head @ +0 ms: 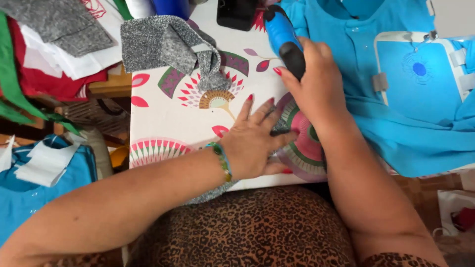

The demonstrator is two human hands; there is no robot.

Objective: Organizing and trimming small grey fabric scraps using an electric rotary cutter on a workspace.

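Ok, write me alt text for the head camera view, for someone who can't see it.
A person's left hand presses glittery grey fabric flat on a patterned table, while the right hand grips a blue and black handheld tool against it. A blue shirt lies alongside.

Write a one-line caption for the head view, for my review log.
Left hand flat on grey glitter fabric while right hand grips a blue-and-black handheld tool over a patterned table.

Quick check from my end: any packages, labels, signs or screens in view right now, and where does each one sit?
Dark phone-like device: top edge of the table, left of the blue tool, black rounded rectangle; cannot tell if its screen is lit.
White bag: bottom right on the floor, pale plastic with something red inside.
No signs or readable labels show.
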